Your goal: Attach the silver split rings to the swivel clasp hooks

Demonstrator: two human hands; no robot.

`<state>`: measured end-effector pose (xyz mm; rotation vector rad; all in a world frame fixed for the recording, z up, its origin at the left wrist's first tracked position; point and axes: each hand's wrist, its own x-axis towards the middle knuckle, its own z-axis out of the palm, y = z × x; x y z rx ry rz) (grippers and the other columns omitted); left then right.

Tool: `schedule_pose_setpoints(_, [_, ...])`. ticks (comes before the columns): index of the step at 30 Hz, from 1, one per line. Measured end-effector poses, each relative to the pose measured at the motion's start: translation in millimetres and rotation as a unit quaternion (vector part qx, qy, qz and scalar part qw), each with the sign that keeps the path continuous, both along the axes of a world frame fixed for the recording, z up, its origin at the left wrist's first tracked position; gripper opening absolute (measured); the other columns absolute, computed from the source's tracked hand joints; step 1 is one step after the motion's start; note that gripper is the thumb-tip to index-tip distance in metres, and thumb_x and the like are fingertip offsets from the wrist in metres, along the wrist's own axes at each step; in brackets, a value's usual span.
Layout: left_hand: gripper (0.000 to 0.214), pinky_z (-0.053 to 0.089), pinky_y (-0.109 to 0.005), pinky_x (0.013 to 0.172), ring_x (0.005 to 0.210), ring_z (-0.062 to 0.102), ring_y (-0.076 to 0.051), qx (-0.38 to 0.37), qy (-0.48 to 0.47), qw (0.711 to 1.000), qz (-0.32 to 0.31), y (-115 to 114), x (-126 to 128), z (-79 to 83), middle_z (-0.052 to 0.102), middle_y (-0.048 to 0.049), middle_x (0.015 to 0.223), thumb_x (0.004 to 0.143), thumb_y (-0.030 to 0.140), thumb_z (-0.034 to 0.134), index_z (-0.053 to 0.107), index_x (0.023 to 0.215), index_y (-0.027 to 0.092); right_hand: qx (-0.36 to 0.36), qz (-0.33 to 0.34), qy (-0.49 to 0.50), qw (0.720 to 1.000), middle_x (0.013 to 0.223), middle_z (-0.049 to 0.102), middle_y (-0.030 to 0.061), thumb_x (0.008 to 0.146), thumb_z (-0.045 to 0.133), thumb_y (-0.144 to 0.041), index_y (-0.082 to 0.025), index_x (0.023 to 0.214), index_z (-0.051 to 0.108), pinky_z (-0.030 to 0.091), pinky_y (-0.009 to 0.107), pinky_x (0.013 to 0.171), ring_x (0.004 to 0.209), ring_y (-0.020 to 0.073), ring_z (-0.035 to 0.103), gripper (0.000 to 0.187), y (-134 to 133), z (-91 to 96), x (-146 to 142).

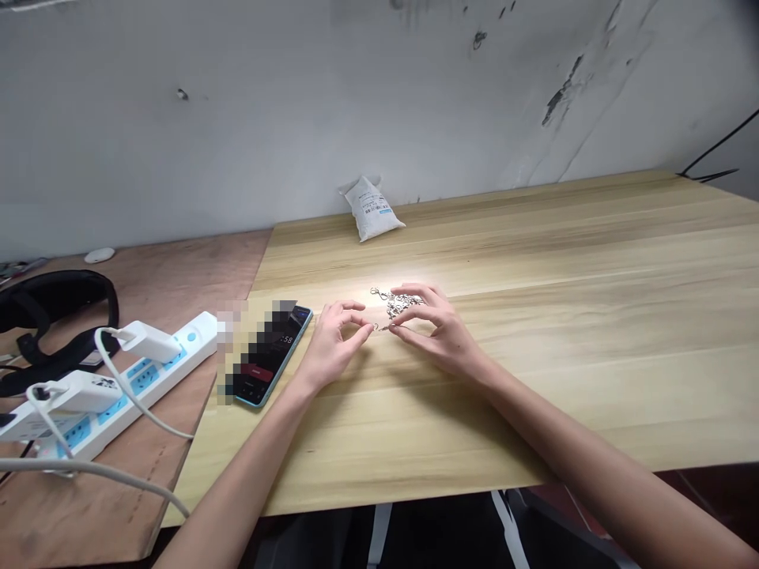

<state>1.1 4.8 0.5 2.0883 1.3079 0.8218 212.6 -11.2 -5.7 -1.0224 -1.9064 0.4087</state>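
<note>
a small metal piece [383, 328] sits between the fingertips of both hands, just above the counter [581, 332]. the left hand [332, 344] pinches its ring-like end with thumb and forefinger; the right hand [442, 332] pinches the other end, its remaining fingers arched over a heap of metal clasps [405, 303]. a few loose clasps [375, 292] lie just beyond the heap. the step in hand looks like fine two-handed handling of that one piece; the next move, i'd judge, calls for a steady pinch at each end and a small, precise turn or pull, without knocking the heap. whether the ends are joined is too small to tell. a phone [281, 354] lies just left of the left hand, a white packet [373, 213] near the wall [285, 126], and a power strip [198, 336] further left.
</note>
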Motion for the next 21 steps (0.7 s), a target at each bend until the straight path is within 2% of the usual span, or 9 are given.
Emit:
schedule_pose_setpoints(5, [0.012,0.034,-0.047,0.110,0.124,0.050,-0.024,-0.013,-0.023,1.000,-0.014,-1.9,1.7,1.9,0.062,-0.0057,0.122,0.089,0.031,0.062,0.068,0.083,0.023,0.013,0.005,-0.017,1.000,0.125,0.063,0.0051,0.087,0.068,-0.024,-0.027,0.082,0.072,0.044,0.048,0.097,0.121,0.0263,0.052,0.006,0.6,-1.8,-3.2])
schedule_pose_setpoints(15, [0.013,0.034,-0.046,0.112,0.126,0.049,-0.023,-0.003,-0.018,0.999,-0.038,-5.2,3.6,6.0,0.062,-0.0050,0.124,0.090,0.029,0.061,0.066,0.080,0.022,-0.008,-0.065,0.001,0.998,0.120,0.064,0.0073,0.086,0.066,-0.023,-0.025,0.079,0.069,0.041,0.050,0.098,0.116,0.0278,0.055,0.007,1.5,-4.6,-4.5])
schedule_pose_setpoints(18, [0.011,0.034,-0.047,0.112,0.125,0.050,-0.023,0.016,-0.013,0.999,-0.039,-6.1,5.0,5.8,0.062,-0.0050,0.124,0.089,0.027,0.062,0.066,0.079,0.022,-0.038,-0.096,-0.053,0.993,0.114,0.065,0.0089,0.085,0.065,-0.024,-0.023,0.078,0.069,0.040,0.051,0.096,0.113,0.0287,0.056,0.008,2.6,-9.8,-3.4])
schedule_pose_setpoints(21, [0.010,0.034,-0.048,0.110,0.123,0.051,-0.023,0.030,0.001,0.999,-0.034,-7.3,7.1,3.8,0.063,-0.0047,0.122,0.088,0.024,0.063,0.065,0.078,0.021,-0.026,-0.095,-0.152,0.983,0.112,0.066,0.0102,0.085,0.064,-0.026,-0.023,0.081,0.071,0.039,0.051,0.096,0.113,0.0295,0.055,0.008,1.7,-13.7,-1.1])
